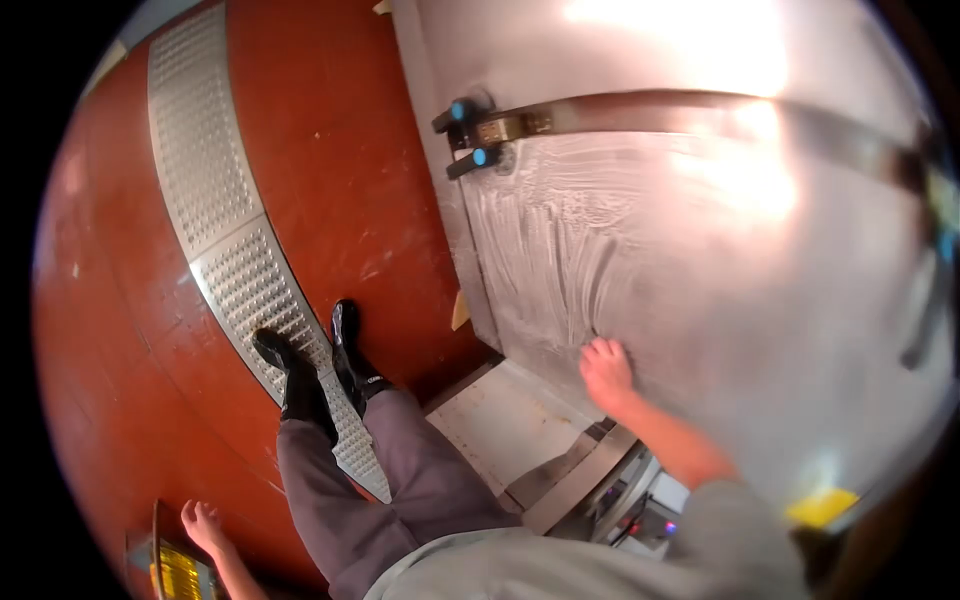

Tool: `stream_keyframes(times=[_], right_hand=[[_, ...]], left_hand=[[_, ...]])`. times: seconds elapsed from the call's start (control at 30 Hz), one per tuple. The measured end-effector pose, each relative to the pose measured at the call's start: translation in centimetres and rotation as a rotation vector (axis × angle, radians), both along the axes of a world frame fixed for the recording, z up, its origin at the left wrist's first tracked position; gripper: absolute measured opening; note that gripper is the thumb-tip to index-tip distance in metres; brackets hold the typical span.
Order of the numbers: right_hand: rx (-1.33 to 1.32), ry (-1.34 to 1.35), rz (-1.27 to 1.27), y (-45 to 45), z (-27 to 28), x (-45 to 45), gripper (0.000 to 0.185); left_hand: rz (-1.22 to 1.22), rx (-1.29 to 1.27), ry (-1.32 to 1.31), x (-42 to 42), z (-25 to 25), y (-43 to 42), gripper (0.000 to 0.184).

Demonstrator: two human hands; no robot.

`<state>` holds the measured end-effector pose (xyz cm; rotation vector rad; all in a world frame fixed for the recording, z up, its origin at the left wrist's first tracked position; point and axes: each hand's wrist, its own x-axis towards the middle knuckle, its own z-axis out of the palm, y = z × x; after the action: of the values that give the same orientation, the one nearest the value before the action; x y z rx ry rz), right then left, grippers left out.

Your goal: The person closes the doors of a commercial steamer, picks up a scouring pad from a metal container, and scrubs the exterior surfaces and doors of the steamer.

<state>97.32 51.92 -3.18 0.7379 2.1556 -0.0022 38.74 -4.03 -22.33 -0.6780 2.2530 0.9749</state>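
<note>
My right hand is closed and pressed against a large shiny metal panel. Anything under its fingers is hidden. Wet, foamy-looking streaks cover the panel just beyond the knuckles. Low on the left, my left hand hangs over the red floor with its fingers loosely apart, holding nothing that I can see. Close beside it is a container with yellow in it, partly cut off by the view's edge.
A metal bar crosses the panel, with black and blue knobs at its end. A studded metal strip runs along the red floor by my black boots. Equipment with small lights stands near my right side, and something yellow lies farther right.
</note>
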Motion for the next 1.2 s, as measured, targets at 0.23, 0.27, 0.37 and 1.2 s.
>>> stream_keyframes(times=[0.23, 0.27, 0.37, 1.2], right_hand=[[0.526, 0.656, -0.206, 1.6, 6.8, -5.8, 0.021], [0.564, 0.711, -0.240, 1.7, 7.2, -6.1, 0.023], [0.561, 0.971, -0.604, 0.4, 6.2, -6.1, 0.025], [0.057, 2.018, -1.850, -11.7, 3.8, -14.5, 0.032]], left_hand=[[-0.104, 0.390, 0.067, -1.0, -3.0, 10.1, 0.028], [-0.193, 0.433, 0.044, 0.2, -3.1, 13.7, 0.027], [-0.577, 0.467, -0.042, 7.3, 3.5, 28.9, 0.030], [-0.883, 1.178, -1.314, 30.3, 20.8, 48.8, 0.086]])
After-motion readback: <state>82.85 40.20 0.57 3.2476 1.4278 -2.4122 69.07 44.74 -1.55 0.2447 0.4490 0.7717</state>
